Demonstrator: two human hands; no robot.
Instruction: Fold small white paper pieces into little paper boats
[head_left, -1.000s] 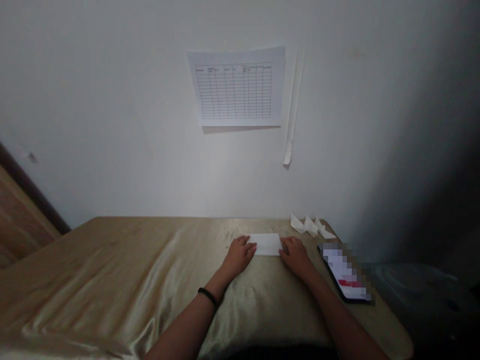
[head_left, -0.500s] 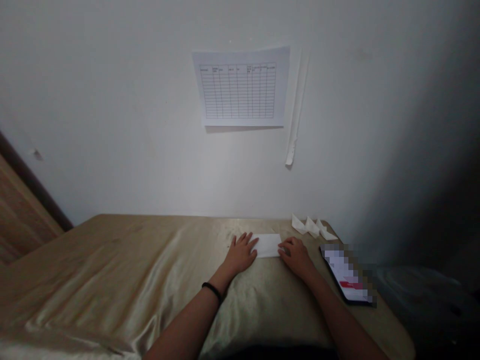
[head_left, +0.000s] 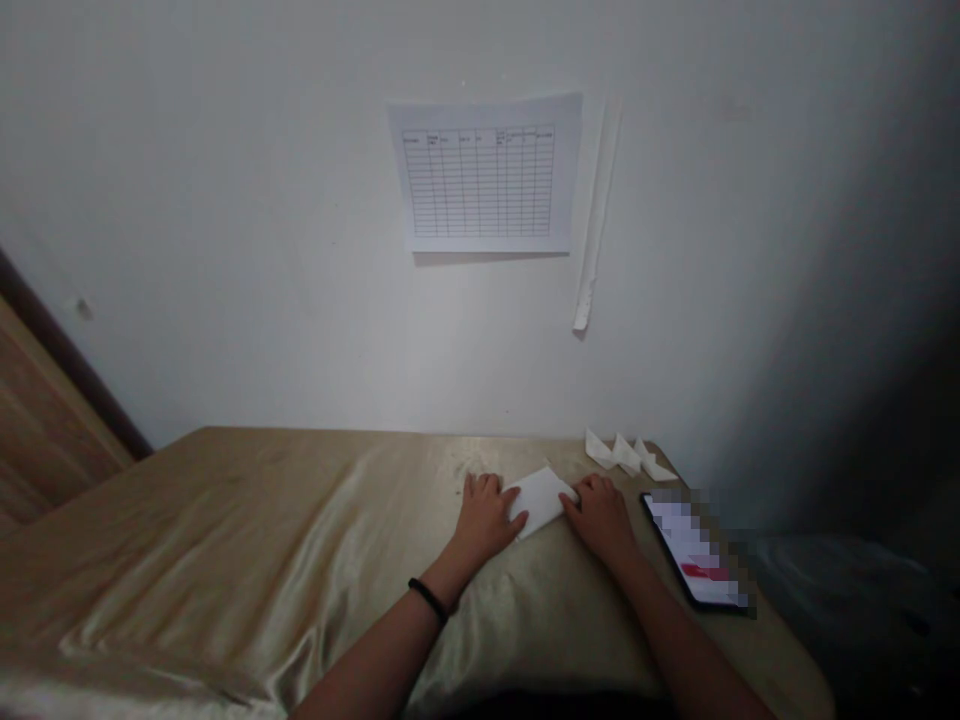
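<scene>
White wall (head_left: 225, 250) fills most of the view, dim toward the right. Below it stands a table (head_left: 780, 650) covered by a shiny golden cloth (head_left: 262, 540), which lies in soft wrinkles toward the left and near edges. A wooden panel (head_left: 37, 420) slants up at the far left. On the wall hangs a printed sheet (head_left: 486, 175) with a grid of lines, and just to its right a narrow white strip (head_left: 596, 215) runs downward, its lower end curling away from the wall.

A phone (head_left: 697, 550) lies face up near the table's right edge, just beside the right forearm. The left hand (head_left: 487, 518) lies flat and open on the cloth, its fingers spread over the left end of a folded white paper (head_left: 544, 497). The right hand (head_left: 604, 515) rests at the paper's right end with bent fingers touching its corner; whether it pinches the paper I cannot tell. The paper lies skewed on the cloth between the two hands, near the far edge of the table. Three small folded paper pieces (head_left: 626, 455) sit in a row by the wall, behind the right hand. A black band (head_left: 427, 598) circles the left wrist.
</scene>
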